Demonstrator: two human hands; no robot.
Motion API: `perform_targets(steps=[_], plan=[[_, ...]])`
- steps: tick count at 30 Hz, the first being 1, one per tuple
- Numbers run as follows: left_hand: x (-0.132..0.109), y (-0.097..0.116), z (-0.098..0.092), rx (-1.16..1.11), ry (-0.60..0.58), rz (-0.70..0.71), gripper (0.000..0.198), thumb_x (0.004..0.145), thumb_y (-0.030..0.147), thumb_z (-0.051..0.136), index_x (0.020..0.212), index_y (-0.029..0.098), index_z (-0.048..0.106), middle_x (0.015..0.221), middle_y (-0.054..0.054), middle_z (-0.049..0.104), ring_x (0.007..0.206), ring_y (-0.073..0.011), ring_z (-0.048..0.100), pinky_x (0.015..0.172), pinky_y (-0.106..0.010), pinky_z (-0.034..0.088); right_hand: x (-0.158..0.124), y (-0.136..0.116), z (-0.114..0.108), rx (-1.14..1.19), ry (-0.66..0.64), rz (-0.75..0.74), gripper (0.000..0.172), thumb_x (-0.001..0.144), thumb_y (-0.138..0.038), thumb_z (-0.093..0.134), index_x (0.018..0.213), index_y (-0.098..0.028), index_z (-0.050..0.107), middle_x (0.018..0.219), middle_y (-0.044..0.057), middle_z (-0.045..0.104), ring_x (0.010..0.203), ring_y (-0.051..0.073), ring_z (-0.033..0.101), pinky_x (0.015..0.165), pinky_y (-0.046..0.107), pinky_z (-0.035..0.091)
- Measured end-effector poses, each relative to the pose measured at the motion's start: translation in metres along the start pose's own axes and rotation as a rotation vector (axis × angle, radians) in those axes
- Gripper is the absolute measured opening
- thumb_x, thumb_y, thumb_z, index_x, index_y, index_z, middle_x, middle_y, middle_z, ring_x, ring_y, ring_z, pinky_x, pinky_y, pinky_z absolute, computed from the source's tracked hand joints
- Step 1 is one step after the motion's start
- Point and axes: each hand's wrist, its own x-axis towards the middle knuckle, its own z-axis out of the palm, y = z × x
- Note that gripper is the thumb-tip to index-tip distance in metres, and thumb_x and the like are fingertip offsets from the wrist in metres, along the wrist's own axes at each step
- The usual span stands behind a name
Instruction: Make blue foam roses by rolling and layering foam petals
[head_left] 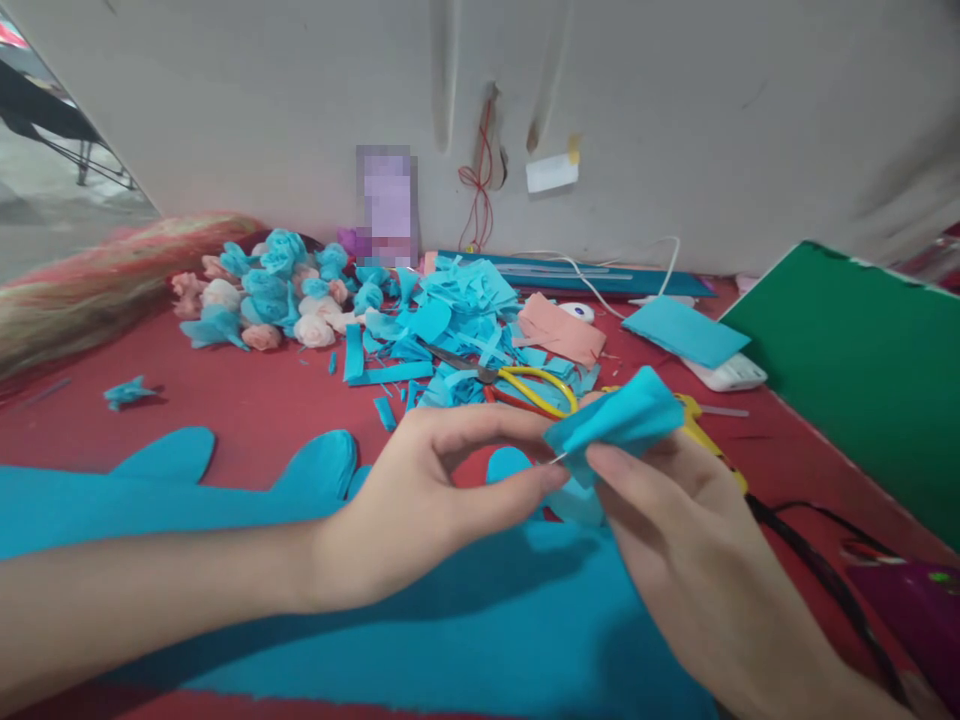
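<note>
Between my hands is a blue crepe paper flower [626,412], with a thin pale stem [558,459] at its left end. My left hand [450,490] pinches that stem end between thumb and forefinger. Around the paper itself my right hand [675,510] closes, thumb pressed on the near side and fingers mostly hidden behind. Under both hands lies a large blue crepe paper sheet [420,620]. Rounded blue petals [322,465] rest along its far edge. Just beyond my hands are scissors [536,385] with yellow and red handles, partly covered by the left hand.
Finished blue, pink and white paper flowers [270,290] are heaped at back left, beside blue paper scraps [465,310]. A folded pink paper piece [562,328] lies behind the scissors. A yellow tool [712,440] with a black cord sits right, near a green board [847,380].
</note>
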Motion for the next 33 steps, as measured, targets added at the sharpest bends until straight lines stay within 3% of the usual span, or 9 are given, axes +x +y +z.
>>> perform_targets(steps=[4, 14, 21, 27, 33], plan=[[0.002, -0.002, 0.0, 0.152, 0.046, 0.073, 0.01, 0.068, 0.015, 0.066, 0.077, 0.018, 0.069, 0.072, 0.003, 0.068, 0.067, -0.0099, 0.061, 0.06, -0.014, 0.052, 0.001, 0.0, 0.004, -0.034, 0.025, -0.078, 0.002, 0.071, -0.025, 0.063, 0.072, -0.026, 0.062, 0.078, -0.004, 0.063, 0.076, 0.012, 0.06, 0.07, 0.02, 0.052], [0.004, -0.001, 0.0, 0.09, 0.071, 0.044, 0.019, 0.068, 0.007, 0.064, 0.077, 0.023, 0.071, 0.069, 0.01, 0.071, 0.059, -0.0046, 0.064, 0.053, -0.004, 0.051, 0.004, 0.003, 0.007, -0.186, -0.016, -0.343, 0.031, 0.078, 0.0, 0.049, 0.075, -0.028, 0.063, 0.075, -0.01, 0.066, 0.067, 0.002, 0.062, 0.06, -0.001, 0.048], [0.004, -0.004, -0.002, 0.118, 0.099, 0.063, 0.024, 0.067, 0.008, 0.065, 0.079, 0.028, 0.072, 0.078, 0.011, 0.072, 0.072, -0.0086, 0.067, 0.06, -0.006, 0.052, 0.005, 0.01, 0.005, -0.085, -0.113, -0.285, 0.031, 0.083, -0.007, 0.045, 0.084, -0.033, 0.063, 0.09, -0.009, 0.064, 0.084, 0.007, 0.062, 0.07, 0.008, 0.052], [0.004, -0.004, 0.0, 0.088, 0.092, 0.035, 0.028, 0.068, 0.007, 0.063, 0.078, 0.032, 0.072, 0.069, 0.011, 0.071, 0.056, -0.0061, 0.063, 0.051, -0.008, 0.051, 0.005, 0.008, 0.005, 0.015, -0.124, -0.185, 0.024, 0.085, -0.02, 0.047, 0.084, -0.036, 0.064, 0.089, -0.007, 0.064, 0.086, 0.013, 0.062, 0.056, 0.016, 0.056], [0.003, -0.005, -0.001, 0.025, 0.132, -0.05, 0.025, 0.066, 0.008, 0.064, 0.079, 0.027, 0.072, 0.064, 0.009, 0.07, 0.054, -0.006, 0.062, 0.051, -0.009, 0.052, 0.005, 0.008, 0.005, 0.038, -0.116, -0.175, 0.023, 0.082, -0.018, 0.05, 0.083, -0.035, 0.064, 0.087, -0.007, 0.065, 0.083, 0.013, 0.063, 0.056, 0.017, 0.056]])
